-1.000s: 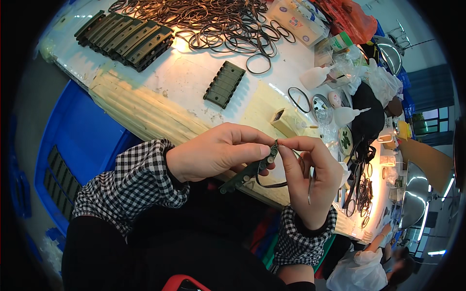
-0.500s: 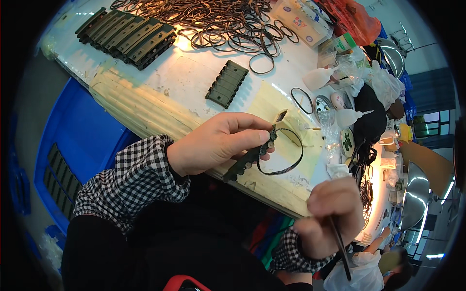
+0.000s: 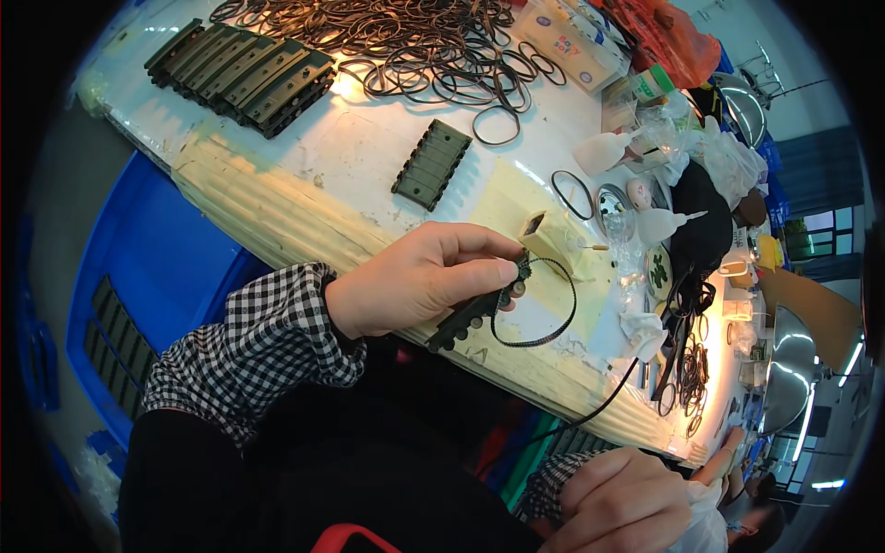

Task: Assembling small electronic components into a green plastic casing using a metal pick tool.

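Observation:
Near the table's front edge, my left hand (image 3: 419,281) pinches a dark green plastic piece with small round wheels (image 3: 456,324) along its side. A thin black toothed belt (image 3: 530,345) hangs in a loop from the far end of that piece, by my thumb and fingertips. Low at the right, my right hand (image 3: 627,505) is closed with its fingers curled, apart from the piece. Whatever it may hold is hidden. Beyond my left hand lies a similar green wheeled block (image 3: 433,166). A small cream block (image 3: 548,241) stands close behind the belt.
A row of green wheeled pieces (image 3: 241,78) sits at the far left. Tangled black belts (image 3: 396,41) fill the back, with one single belt (image 3: 573,194) nearer. A blue bin (image 3: 152,235) stands left below the table. White squeeze bottles (image 3: 666,224) and plastic bags lie right.
My right hand has moved down, away from the table edge; the dark thin stick it held no longer shows. My left hand stays nearly in place with the wheeled piece and belt.

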The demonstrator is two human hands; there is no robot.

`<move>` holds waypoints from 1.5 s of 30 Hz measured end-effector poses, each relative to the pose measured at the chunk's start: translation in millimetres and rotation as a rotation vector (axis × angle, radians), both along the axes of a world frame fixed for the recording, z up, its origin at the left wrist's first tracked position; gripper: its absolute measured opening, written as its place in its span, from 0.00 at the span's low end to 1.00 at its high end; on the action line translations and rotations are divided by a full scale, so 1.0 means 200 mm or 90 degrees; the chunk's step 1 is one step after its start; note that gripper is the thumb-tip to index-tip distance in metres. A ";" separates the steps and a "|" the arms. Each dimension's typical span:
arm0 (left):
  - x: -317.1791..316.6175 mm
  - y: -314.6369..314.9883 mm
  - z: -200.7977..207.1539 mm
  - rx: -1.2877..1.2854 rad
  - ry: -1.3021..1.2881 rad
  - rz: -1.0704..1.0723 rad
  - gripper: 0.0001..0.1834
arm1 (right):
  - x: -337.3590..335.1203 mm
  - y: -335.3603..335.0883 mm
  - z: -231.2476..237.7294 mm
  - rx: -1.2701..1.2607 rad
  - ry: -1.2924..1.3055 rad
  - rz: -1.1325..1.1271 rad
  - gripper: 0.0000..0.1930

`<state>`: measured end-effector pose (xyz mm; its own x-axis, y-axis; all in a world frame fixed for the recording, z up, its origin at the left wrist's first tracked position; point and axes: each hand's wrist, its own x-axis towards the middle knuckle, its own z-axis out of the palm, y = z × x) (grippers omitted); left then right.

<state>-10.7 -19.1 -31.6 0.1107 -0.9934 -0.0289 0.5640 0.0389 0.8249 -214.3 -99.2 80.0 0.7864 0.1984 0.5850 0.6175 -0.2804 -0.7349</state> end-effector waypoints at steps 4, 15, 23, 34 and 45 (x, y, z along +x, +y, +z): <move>0.00 0.00 0.00 -0.008 0.010 0.000 0.20 | -0.04 0.01 0.02 0.021 0.012 -0.015 0.10; 0.01 0.00 -0.03 -0.018 -0.044 0.001 0.19 | -0.01 0.01 -0.01 0.049 0.093 0.004 0.09; 0.02 0.02 -0.04 -0.016 -0.068 0.016 0.20 | -0.01 0.04 -0.03 0.116 0.013 0.057 0.10; 0.00 0.04 -0.01 -0.029 -0.045 -0.092 0.22 | 0.16 -0.02 -0.23 -0.160 0.134 -0.708 0.16; -0.01 0.05 -0.03 -0.009 -0.144 -0.087 0.25 | 0.22 -0.05 -0.31 -0.172 0.128 -0.660 0.07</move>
<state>-12.0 -9.3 -37.7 -0.0229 -0.9997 -0.0044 0.3668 -0.0125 0.9302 -170.9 -109.0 18.7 0.7216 -0.5139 0.4639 -0.1367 -0.7627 -0.6321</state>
